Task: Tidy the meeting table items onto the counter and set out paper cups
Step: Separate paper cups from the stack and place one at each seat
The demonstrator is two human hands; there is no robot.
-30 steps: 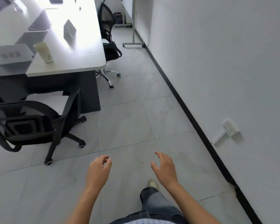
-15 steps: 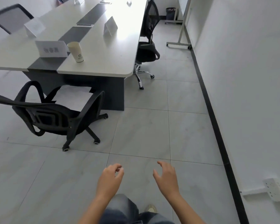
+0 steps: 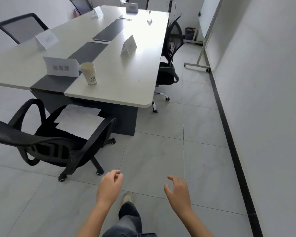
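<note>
1. Approach, head view: over the last second our gaze has swung from the floor by the wall onto the full length of the desk (image 3: 120, 82). A shoe (image 3: 126, 197) steps out between the grips. We judge we are walking up to begin clearing, with nothing lifted yet.
2. The left grip (image 3: 110, 187) has loosely curled fingers and holds nothing. The right grip (image 3: 178, 190) has its fingers apart and relaxed, also empty. Both hang over floor tiles, low in view as before.
3. One paper cup (image 3: 88, 73) stands upright near the desk's close edge. It is ahead and to the left of the left grip, well apart from it, and just beside the nearest name card (image 3: 61, 66).
4. We count one cup and five clear name cards. A small upright piece (image 3: 149, 18) far ahead of the right grip may be a sixth.
5. We count five chairs. The closest chair (image 3: 58, 144) is just ahead-left of the left grip, with loose papers (image 3: 80, 122) on its seat.
6. One whiteboard stand (image 3: 206, 36) and one bin (image 3: 190, 33) stand far ahead of the right grip.
7. No counter shows, so the drop-off lies outside our view.
</note>
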